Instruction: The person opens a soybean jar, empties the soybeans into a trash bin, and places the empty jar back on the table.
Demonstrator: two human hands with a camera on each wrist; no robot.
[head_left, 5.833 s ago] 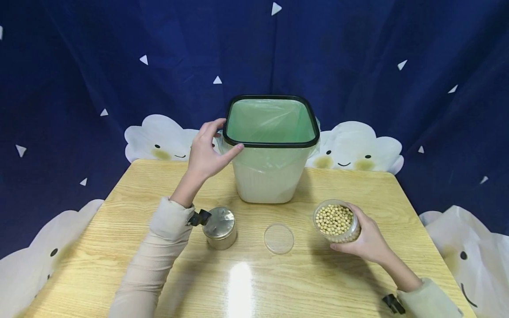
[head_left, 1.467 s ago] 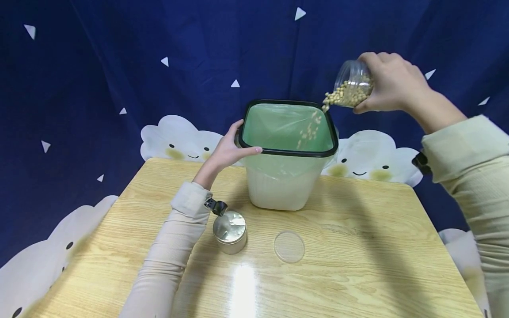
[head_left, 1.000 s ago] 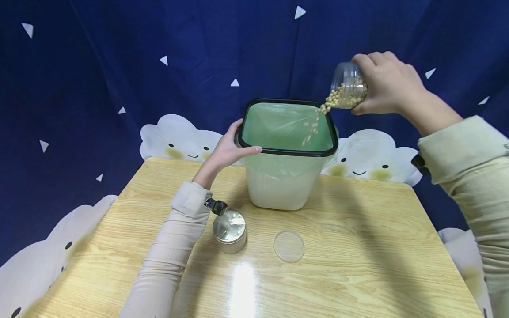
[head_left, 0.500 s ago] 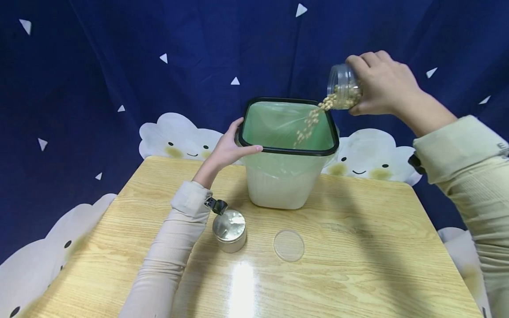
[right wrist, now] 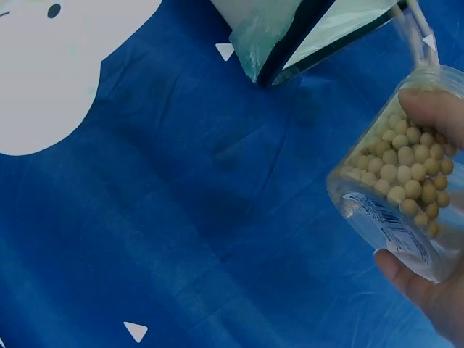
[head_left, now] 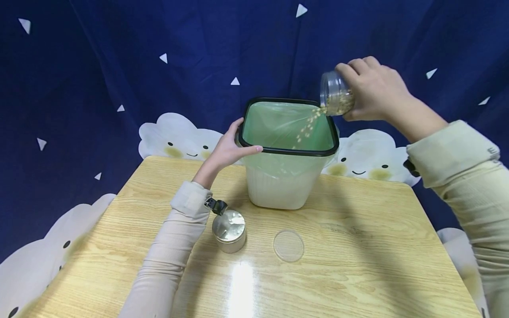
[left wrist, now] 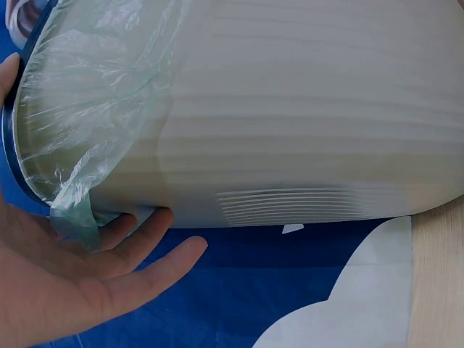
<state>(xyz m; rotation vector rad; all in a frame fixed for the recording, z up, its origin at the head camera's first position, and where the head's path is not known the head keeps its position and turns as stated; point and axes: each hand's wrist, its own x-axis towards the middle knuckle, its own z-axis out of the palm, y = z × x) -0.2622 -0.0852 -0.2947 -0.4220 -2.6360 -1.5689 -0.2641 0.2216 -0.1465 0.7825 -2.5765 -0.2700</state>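
Observation:
My right hand (head_left: 375, 90) grips a clear plastic jar (head_left: 330, 86) of soybeans, tipped on its side above the right rim of a trash bin (head_left: 278, 187). Soybeans (head_left: 306, 128) fall in a stream from its mouth into the bin's green liner. In the right wrist view, many soybeans (right wrist: 406, 163) are inside the jar, and a barcode label (right wrist: 388, 225) shows on its base. My left hand (head_left: 228, 150) holds the bin's left front corner, thumb along the black rim. Its other fingers (left wrist: 145, 235) lie along the outside, by the overhanging liner (left wrist: 76, 210).
A lidded metal-topped tin (head_left: 229, 232) stands on the wooden table (head_left: 358, 274) beside my left wrist. A clear round lid (head_left: 288, 245) lies flat in front of the bin. Behind the table hangs a dark blue curtain (head_left: 179, 35) with cloud shapes along it.
The right hand has raised the jar from above the table and tipped it over the bin; lately it has shifted left and slightly down as soybeans pour. The left hand stays at the rim.

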